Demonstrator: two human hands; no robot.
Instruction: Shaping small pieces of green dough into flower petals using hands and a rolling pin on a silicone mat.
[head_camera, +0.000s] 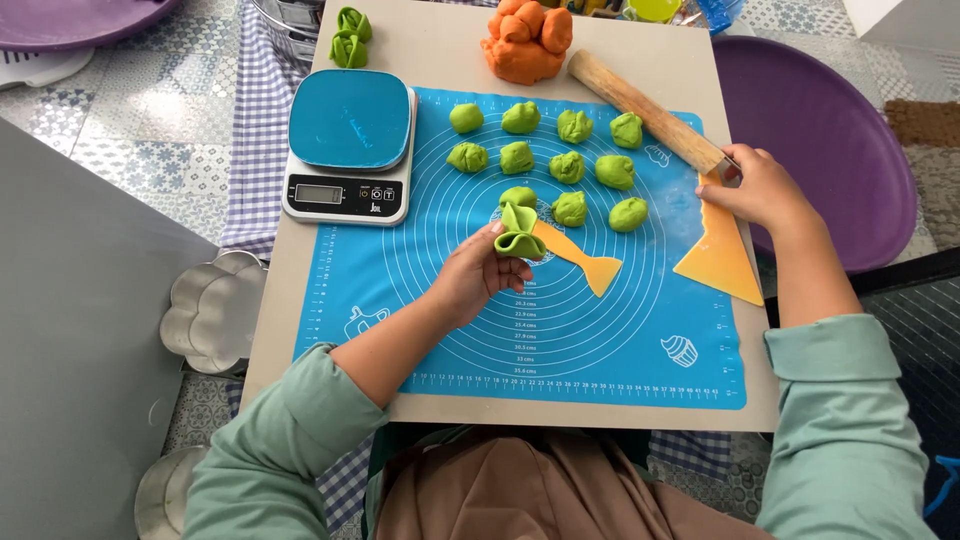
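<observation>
While the left hand (470, 280) pinches a soft folded green dough piece (518, 236) above the blue mat (400, 300), the right hand (757, 188) clasps the rolling pin (645, 110) end — dough looks squashy, best held lightly by its edges.

Silicone mat (420, 300): showing bright blue, white concentric rings, ruler marks.
Dough balls (567, 166): showing lime green.
Folded dough piece (519, 235): showing same green.
Dough lump (524, 40): showing orange.
Spatula (585, 263) and scraper (722, 255): showing yellow-orange.
Scale (350, 145): showing teal top, white base.
Rolling pin (645, 110): showing pale wood.
Desk (440, 40): showing beige.
Cloth (258, 130): showing purple-white gingham.
Sleeves (845, 420): showing mint green.
Basin (830, 140): showing purple.
</observation>
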